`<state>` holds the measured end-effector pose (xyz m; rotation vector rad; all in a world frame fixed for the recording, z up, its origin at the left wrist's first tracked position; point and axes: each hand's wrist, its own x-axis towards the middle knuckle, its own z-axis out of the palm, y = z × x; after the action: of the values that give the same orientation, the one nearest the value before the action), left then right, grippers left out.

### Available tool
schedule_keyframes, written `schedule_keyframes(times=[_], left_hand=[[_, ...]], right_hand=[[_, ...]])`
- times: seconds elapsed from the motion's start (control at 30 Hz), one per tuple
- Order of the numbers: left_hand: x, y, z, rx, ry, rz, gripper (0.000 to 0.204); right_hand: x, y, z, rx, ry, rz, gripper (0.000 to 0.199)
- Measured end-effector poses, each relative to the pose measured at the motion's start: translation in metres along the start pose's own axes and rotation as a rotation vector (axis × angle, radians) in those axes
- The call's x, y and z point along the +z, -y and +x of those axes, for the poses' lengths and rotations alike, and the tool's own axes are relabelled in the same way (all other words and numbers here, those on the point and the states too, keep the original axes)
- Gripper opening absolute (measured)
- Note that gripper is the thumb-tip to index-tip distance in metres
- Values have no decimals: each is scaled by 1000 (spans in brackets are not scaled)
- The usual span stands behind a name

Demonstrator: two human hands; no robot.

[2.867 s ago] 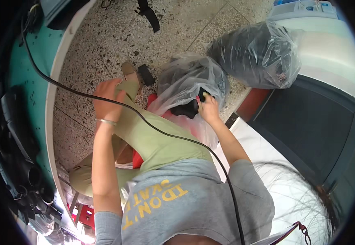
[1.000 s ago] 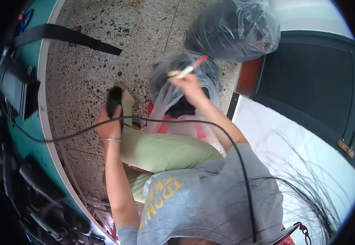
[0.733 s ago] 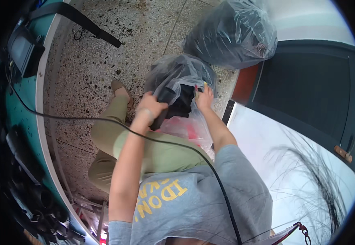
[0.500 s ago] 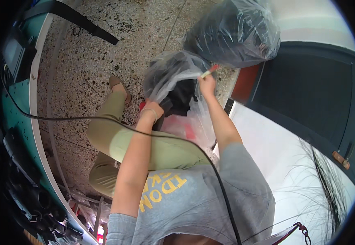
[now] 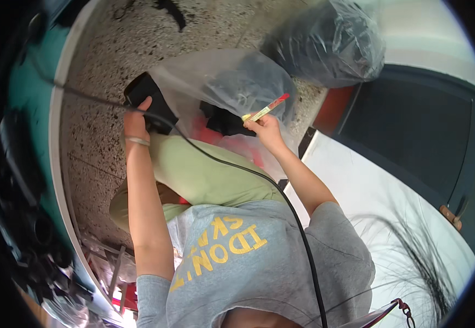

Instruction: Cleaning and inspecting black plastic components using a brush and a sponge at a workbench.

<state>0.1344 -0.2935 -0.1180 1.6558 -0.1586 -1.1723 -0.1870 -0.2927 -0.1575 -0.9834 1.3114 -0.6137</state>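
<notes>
My left hand [image 5: 137, 123] is closed on the edge of a black, flat, bent piece [image 5: 156, 99], its thumb lying on top. The piece is held at the left side of an open clear plastic bag [image 5: 188, 63]. Inside the bag's mouth lie black pieces [image 5: 231, 121] and something pinkish red. Over the bag's right part, my right hand [image 5: 266, 131] pinches a slim pale-yellow stick [image 5: 267, 108] with a red end pointing up and right. What kind of tool the stick is I cannot make out.
A full clear bag of dark contents [image 5: 327, 46] stands behind. At the right is a dark door [image 5: 412, 126] beside a white wall. A green-topped table [image 5: 51, 164] with black parts runs along the left. A black cable [image 5: 215, 158] hangs across my view.
My left hand has moved left, away from the bag's mouth, and now holds the black piece out in view. My right hand, stick still in it, is lower and slightly left.
</notes>
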Motion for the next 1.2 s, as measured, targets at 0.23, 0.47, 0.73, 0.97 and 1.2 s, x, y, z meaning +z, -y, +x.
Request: schedule_keyframes(times=[0.23, 0.47, 0.73, 0.97, 1.2], left_hand=[[-91, 10, -90, -199, 98, -895, 32], [-158, 41, -215, 43, 176, -896, 44], [-165, 30, -232, 117, 141, -477, 34], [-128, 9, -200, 838, 458, 1858, 28], [-70, 92, -147, 1305, 727, 1716, 51]], right_hand=[[27, 10, 58, -561, 133, -706, 24], [9, -47, 15, -104, 360, -711, 24], [-184, -80, -46, 341, 540, 335, 37], [-191, -44, -166, 131, 385, 105, 37], [-50, -4, -201, 47, 216, -114, 37]])
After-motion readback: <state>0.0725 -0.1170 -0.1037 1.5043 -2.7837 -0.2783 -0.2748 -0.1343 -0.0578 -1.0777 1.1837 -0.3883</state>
